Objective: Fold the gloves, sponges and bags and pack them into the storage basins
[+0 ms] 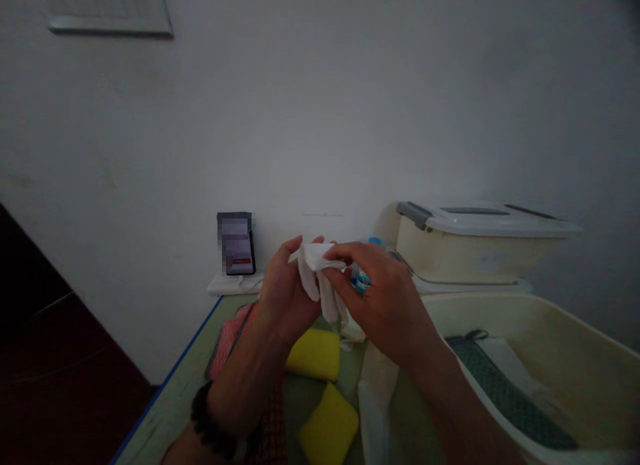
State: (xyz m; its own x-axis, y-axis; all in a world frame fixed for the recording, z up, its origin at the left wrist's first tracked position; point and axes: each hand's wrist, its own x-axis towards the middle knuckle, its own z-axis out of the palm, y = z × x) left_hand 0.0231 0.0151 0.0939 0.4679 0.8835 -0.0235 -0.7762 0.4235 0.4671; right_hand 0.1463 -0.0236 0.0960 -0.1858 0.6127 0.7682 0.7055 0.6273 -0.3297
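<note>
My left hand (287, 295) is raised over the table, palm turned inward, with a crumpled, folded white cloth (327, 295) against its fingers. From the other side, my right hand (385, 295) pinches the upper edge of the cloth between thumb and fingers. Soft folds of the cloth hang down between both hands. Part of the left fingers is hidden behind it. Beneath my hands lie two yellow sponges, one farther back (317, 355) and one nearer (329, 425). A long white strip of fabric (376, 402) lies to their right.
A cream tub (585, 318) at the right holds a green mesh item (515, 392). Behind stands a lidded storage box (470, 252). A phone (237, 245) leans on the wall. A red-pink cloth (230, 342) lies on the green table (170, 402), partly under my left arm.
</note>
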